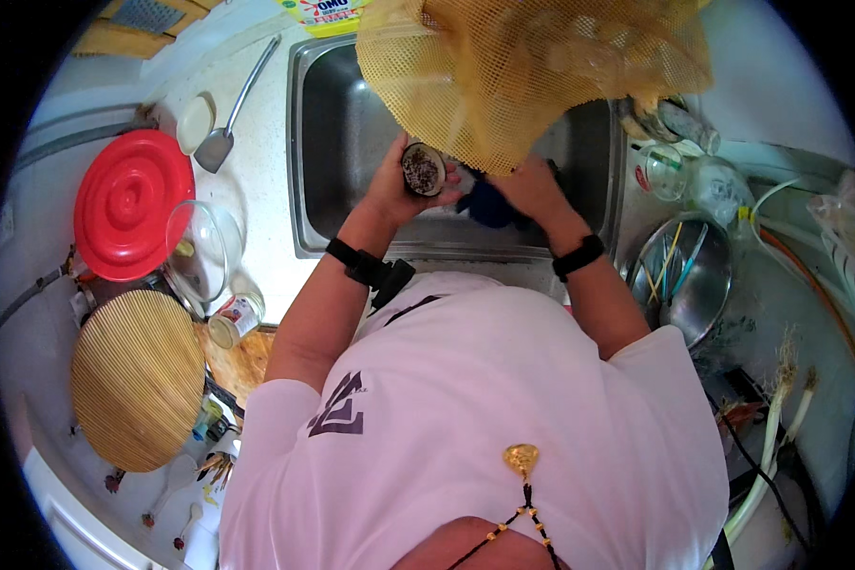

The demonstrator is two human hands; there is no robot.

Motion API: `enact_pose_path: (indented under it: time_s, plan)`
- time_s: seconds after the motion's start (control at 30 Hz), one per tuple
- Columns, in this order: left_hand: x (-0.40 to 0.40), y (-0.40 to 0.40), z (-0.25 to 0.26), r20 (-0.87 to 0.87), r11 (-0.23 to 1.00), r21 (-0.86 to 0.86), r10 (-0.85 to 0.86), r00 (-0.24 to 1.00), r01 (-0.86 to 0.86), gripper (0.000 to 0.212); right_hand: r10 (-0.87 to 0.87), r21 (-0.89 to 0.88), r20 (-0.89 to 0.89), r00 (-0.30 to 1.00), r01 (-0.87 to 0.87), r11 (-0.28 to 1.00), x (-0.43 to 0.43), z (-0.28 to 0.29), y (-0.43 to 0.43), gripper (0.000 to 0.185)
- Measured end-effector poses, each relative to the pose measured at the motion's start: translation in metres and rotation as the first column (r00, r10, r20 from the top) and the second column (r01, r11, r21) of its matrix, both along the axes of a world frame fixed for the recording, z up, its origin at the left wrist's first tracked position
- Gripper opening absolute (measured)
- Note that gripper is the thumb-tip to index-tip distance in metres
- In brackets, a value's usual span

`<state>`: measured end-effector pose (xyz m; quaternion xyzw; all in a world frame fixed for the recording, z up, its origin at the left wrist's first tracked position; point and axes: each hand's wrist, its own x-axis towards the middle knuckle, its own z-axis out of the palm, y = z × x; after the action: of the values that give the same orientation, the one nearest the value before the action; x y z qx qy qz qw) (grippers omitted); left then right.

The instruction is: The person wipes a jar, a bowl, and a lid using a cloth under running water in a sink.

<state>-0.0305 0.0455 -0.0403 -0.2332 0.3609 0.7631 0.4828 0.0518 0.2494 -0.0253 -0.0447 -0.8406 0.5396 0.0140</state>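
Observation:
My left hand [392, 187] is over the stainless steel sink [328, 206], its fingers around a small round container [424, 171] with dark specks inside. To its right, my right hand [534, 189] is at a dark blue cloth [489, 204] low in the sink; its fingers are partly hidden, so its hold cannot be told. A yellow mesh bag [491, 78] hangs in front of the far part of the sink and covers the top of the right hand.
Left of the sink lie a metal spatula [217, 148], a red plastic lid [135, 204], a glass bowl [203, 249] and a glass jar [236, 320]. On the right are a clear cup [664, 173] and a metal bowl [698, 306] holding thin sticks. An OMO package [328, 16] stands behind the sink.

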Motion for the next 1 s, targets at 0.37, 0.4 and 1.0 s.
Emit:
enact_pose_path:
  time_s: [0.37, 0.4, 1.0]
  plan:
    - [0.003, -0.007, -0.049, 0.003, 0.894, -0.422, -0.162, 0.987, 0.148, 0.061, -0.074, -0.282, 0.378, 0.923, 0.190, 0.940, 0.033, -0.036, 0.020, 0.024]
    - [0.005, -0.004, -0.047, 0.004, 0.893, -0.424, -0.164, 0.986, 0.150, 0.061, -0.057, -0.299, 0.397, 0.916, 0.188, 0.936, 0.034, -0.037, 0.017, 0.024]
    - [0.011, -0.016, -0.015, -0.147, 0.987, -0.132, -0.107, 0.983, 0.088, 0.046, -0.089, -0.346, 0.484, 0.870, 0.284, 0.894, 0.040, -0.040, 0.019, 0.023]
